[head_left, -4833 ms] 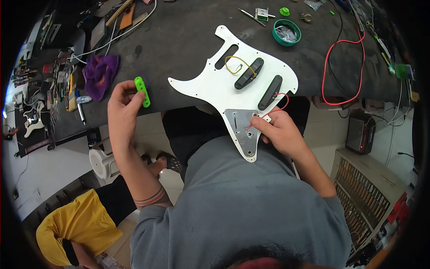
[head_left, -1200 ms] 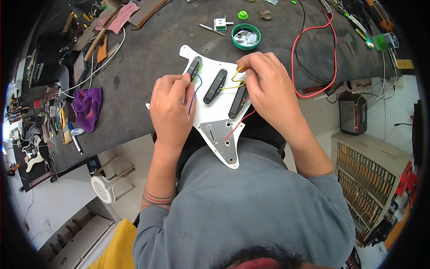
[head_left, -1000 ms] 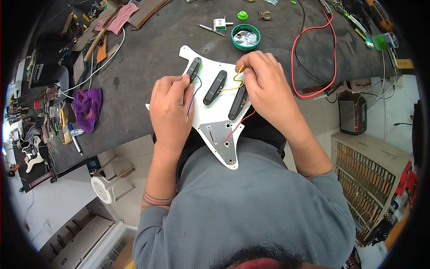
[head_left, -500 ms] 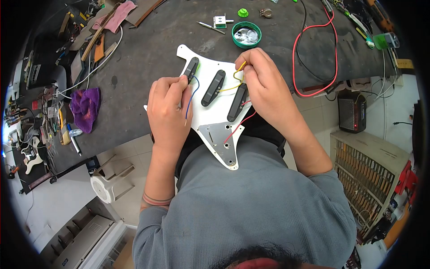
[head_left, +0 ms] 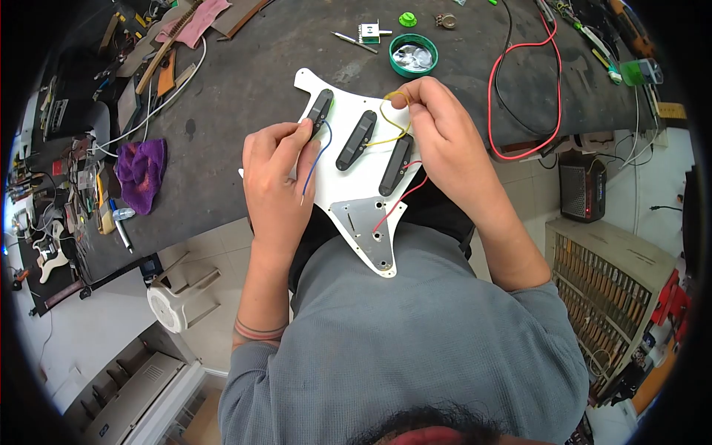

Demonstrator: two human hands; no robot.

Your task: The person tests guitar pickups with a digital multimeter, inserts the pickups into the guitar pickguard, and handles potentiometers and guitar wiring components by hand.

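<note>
A white guitar pickguard leans at the bench edge over my lap, its tapered end towards me. Three black pickups are fitted in it: the left pickup, the middle pickup and the right pickup. My left hand grips the pickguard's left side, thumb by the left pickup; a blue wire hangs beside it. My right hand pinches the yellow wire, which loops from the middle pickup. A red wire runs from the right pickup to the grey shielded area.
Beyond the pickguard lie a green tin, a switch, a pen-like tool, a green knob and a potentiometer. Red and black cables lie right; a purple cloth lies left.
The yellow wire now makes a wider loop near my right fingertips, and that hand has shifted slightly right. My left hand keeps its hold on the pickguard.
</note>
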